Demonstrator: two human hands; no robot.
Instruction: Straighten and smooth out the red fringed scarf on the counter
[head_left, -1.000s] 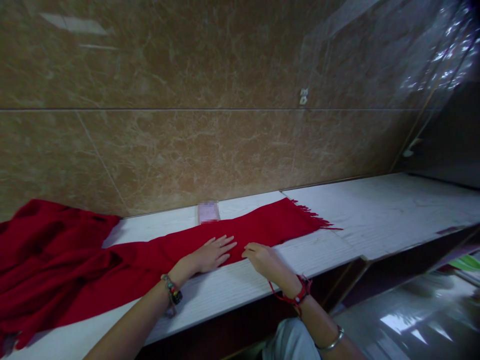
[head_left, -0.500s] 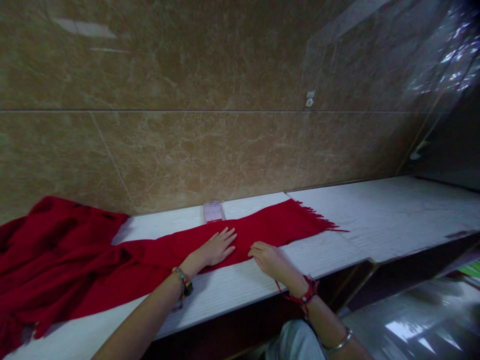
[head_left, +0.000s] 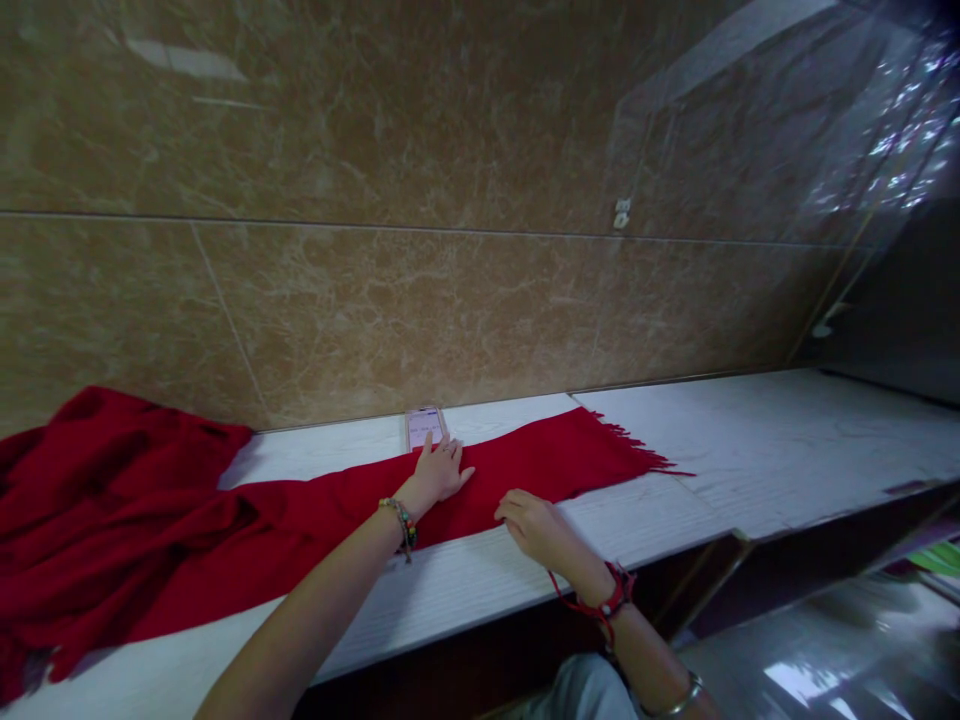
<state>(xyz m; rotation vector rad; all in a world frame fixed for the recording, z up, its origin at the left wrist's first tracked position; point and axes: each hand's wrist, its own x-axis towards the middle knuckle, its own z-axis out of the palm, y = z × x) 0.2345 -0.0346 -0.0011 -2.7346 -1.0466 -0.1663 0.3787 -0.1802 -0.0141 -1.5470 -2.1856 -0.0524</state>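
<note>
A long red scarf (head_left: 525, 468) lies along the white ledge, its fringe (head_left: 637, 447) pointing right. Its left part is bunched in folds. My left hand (head_left: 441, 472) rests palm down on the scarf's middle, fingers stretched out toward its far edge and the phone-like flat object (head_left: 426, 430) behind it. That object shows a pale lit face, partly covered by the fingertips and the cloth. At the scarf's near edge, my right hand (head_left: 531, 522) has its fingers curled closed on the cloth border; the fingertips are partly hidden.
Brown marble tiles (head_left: 420, 310) form the wall behind the white ledge (head_left: 750, 430). Dark open compartments (head_left: 720, 580) lie below its front edge. A small white fitting (head_left: 622, 213) is on the wall. My knee (head_left: 585, 690) shows at the bottom, and shiny floor (head_left: 810, 650) at lower right.
My left hand has slid away from me across the scarf to its far edge, over the flat object's near end. My right hand stays at the near edge.
</note>
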